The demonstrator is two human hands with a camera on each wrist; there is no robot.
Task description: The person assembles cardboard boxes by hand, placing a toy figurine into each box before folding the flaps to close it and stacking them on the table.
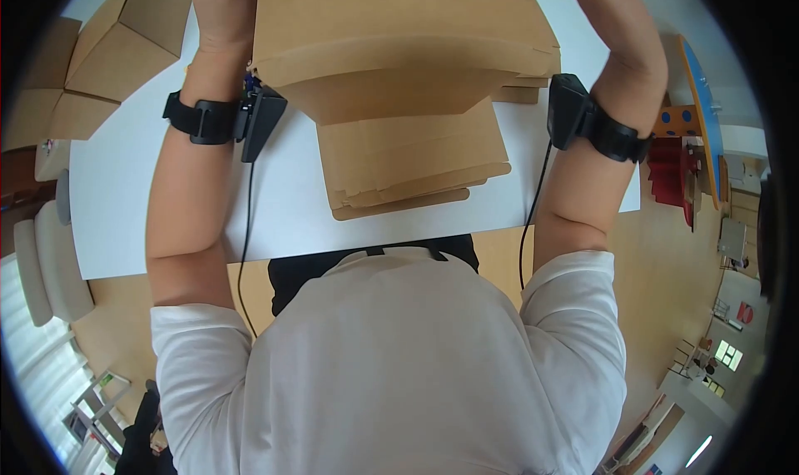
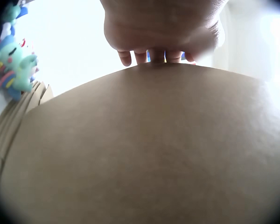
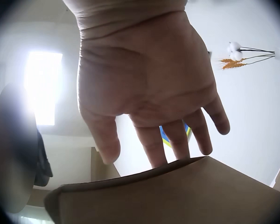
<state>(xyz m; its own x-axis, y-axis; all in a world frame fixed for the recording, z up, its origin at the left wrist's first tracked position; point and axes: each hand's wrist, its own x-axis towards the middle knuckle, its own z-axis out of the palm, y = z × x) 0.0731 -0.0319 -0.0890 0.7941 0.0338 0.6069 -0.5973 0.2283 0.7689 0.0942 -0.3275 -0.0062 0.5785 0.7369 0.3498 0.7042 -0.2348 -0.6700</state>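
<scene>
A large brown cardboard box fills the top middle of the head view, between my two hands. My left hand is at its left side. In the left wrist view the fingers of that hand reach down to the edge of the box's broad brown face. My right hand has its fingers spread and nearly straight, fingertips right at a cardboard edge; the head view cuts most of this hand off. Under the near side of the box lie layered flat cardboard pieces on the white table.
More cardboard boxes stand at the far left. A mint-green plush toy sits beside stacked cardboard in the left wrist view. Black cables hang from both wrist cameras. Dried flowers show against the wall. A light sofa is left of the table.
</scene>
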